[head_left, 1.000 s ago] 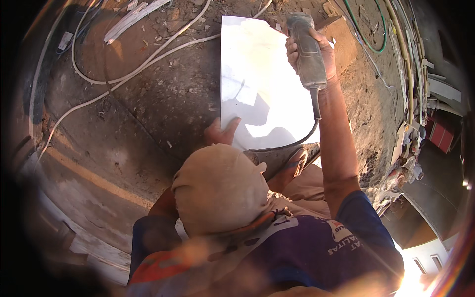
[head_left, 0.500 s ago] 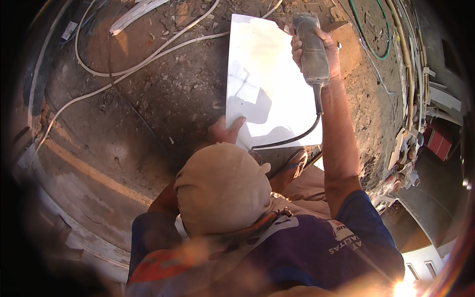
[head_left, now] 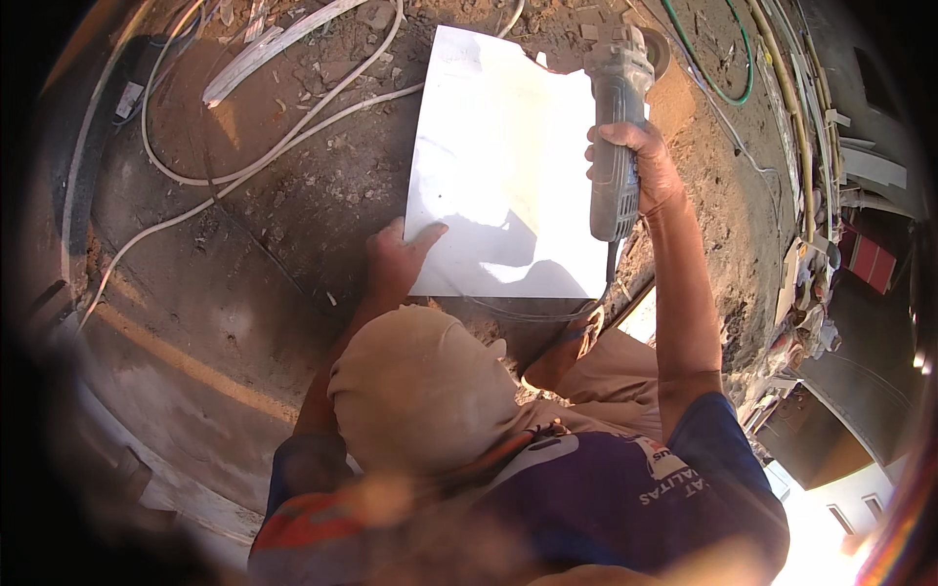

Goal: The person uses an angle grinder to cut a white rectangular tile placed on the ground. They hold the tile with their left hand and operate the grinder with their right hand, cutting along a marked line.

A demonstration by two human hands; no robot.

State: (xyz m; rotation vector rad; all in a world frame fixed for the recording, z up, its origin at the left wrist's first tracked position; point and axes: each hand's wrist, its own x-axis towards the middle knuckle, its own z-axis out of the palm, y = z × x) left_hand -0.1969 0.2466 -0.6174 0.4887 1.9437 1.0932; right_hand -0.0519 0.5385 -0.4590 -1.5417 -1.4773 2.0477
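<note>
A large flat white tile [head_left: 469, 146] lies before me, with a ragged notch in its far right edge. My left hand [head_left: 393, 256] grips its near left edge, thumb on top and the fingers partly hidden. My right hand [head_left: 640, 161] is wrapped around the grey body of an angle grinder [head_left: 614, 186] over the tile's right edge. The grinder's round disc [head_left: 657, 54] shows at the far end, just beyond the tile. Whether it spins, I cannot tell. Its dark cord [head_left: 611, 266] runs from the near end back toward my body.
Pale hoses or cables [head_left: 283, 146] loop across the rubble-strewn dirt at left, near a whitish length of board [head_left: 278, 49]. A green hose [head_left: 728, 96] curves at the far right, beside long poles [head_left: 806, 146]. My sandalled foot [head_left: 576, 342] is close to the tile's near edge.
The grinder has turned in my right hand and come slightly nearer, so its disc now shows. The tile and my left hand have shifted left together.
</note>
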